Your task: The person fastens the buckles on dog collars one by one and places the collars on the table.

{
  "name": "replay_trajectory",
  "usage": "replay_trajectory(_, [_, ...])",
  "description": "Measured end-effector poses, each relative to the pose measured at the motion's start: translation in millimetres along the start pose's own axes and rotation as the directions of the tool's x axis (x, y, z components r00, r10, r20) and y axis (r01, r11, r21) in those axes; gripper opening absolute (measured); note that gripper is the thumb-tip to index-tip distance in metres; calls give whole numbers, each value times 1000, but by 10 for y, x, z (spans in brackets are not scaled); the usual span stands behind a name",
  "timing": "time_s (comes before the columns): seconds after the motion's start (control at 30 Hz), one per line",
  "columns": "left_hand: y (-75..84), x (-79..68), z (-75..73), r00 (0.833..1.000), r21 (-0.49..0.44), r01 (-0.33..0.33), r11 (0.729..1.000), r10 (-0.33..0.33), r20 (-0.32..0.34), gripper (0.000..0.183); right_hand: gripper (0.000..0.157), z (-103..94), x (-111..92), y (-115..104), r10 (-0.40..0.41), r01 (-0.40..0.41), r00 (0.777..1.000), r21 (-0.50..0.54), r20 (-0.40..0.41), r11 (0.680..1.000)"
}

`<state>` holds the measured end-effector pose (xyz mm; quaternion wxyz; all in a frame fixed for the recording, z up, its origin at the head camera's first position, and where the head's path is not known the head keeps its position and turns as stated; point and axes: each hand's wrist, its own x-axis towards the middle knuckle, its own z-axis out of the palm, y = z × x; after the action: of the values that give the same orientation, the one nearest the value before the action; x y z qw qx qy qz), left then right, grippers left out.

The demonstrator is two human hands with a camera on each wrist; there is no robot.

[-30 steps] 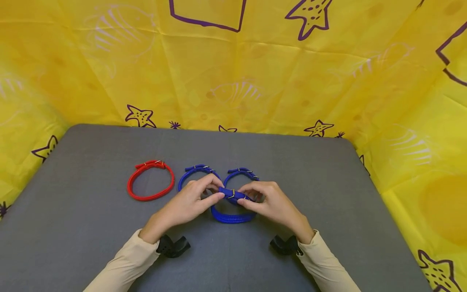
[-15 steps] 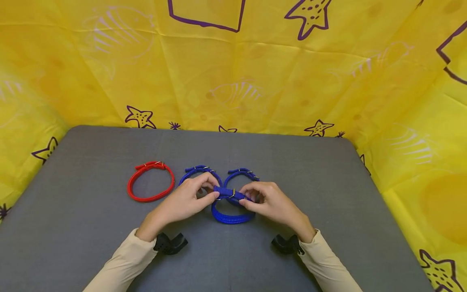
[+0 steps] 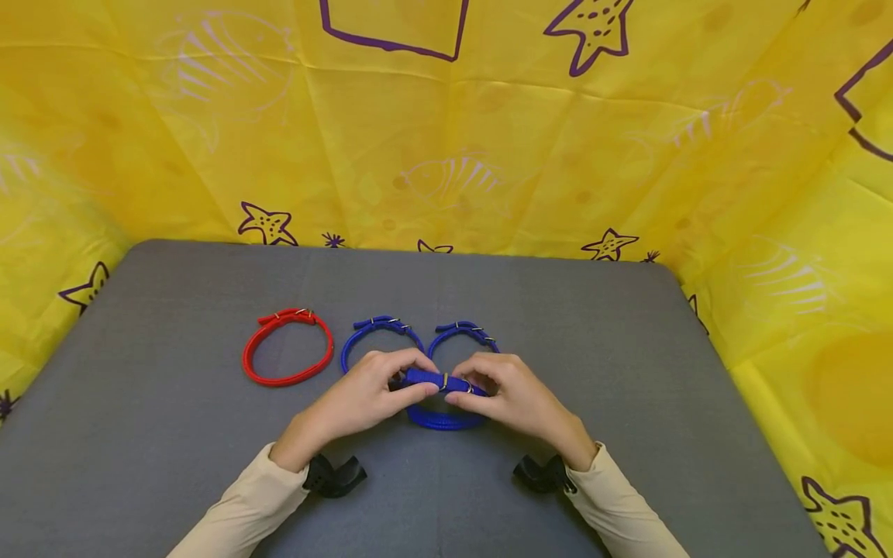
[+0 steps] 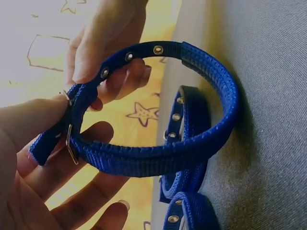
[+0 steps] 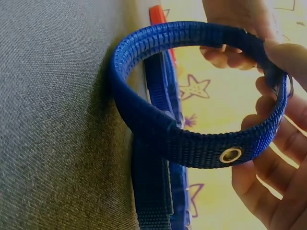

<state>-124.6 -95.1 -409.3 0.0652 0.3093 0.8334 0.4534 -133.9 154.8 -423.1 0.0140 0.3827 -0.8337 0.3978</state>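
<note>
Both hands hold one blue collar [image 3: 443, 401] upright over the grey table [image 3: 628, 372], its lower curve close to or on the surface. My left hand [image 3: 377, 395] pinches the strap end by the metal buckle [image 4: 70, 143]. My right hand [image 3: 502, 395] pinches the strap just right of it. The same looped blue collar [image 4: 192, 143] with its eyelets fills the left wrist view; in the right wrist view this blue collar [image 5: 192, 139] is a loop too. Behind the hands lie two more blue collars [image 3: 380, 332] [image 3: 463, 333], partly hidden, and a red collar [image 3: 287, 349] to the left.
Yellow sheeting with purple starfish prints [image 3: 446, 139] walls the table at the back and on both sides. Black wrist camera mounts [image 3: 333, 474] [image 3: 540, 474] sit under the cream sleeves. The grey surface stretches bare to the right of the collars.
Both hands have drawn slightly towards me and lowered with the blue collar. The buckle end now lies flatter between the fingers. The other collars have not moved.
</note>
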Motion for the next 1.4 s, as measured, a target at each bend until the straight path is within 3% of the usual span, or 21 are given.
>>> replay_trajectory(0.33, [0, -24, -108, 998, 93, 39, 995, -34, -56, 10, 10, -30, 8, 47, 40, -40, 999, 6, 6, 999])
replay_trajectory(0.5, [-27, -50, -195, 995, 95, 57, 994, -49, -82, 11, 9, -57, 4, 84, 69, -69, 998, 3, 9, 998])
replay_trajectory(0.8, [-4, -66, -223, 998, 88, 53, 995, -50, -36, 11, 9, -59, 1, 57, 38, -38, 999, -14, 17, 999])
replay_trajectory(1.13, [50, -21, -41, 998, 93, -54, 994, 52, 19, 20, 11, -33, -5, -6, -25, 26, 1000, -33, 12, 999])
replay_trajectory(1.4, [14, -14, -74, 997, 92, -67, 993, 64, 36, 23, 12, -42, 2, 26, 0, 1, 1000, -43, 14, 999])
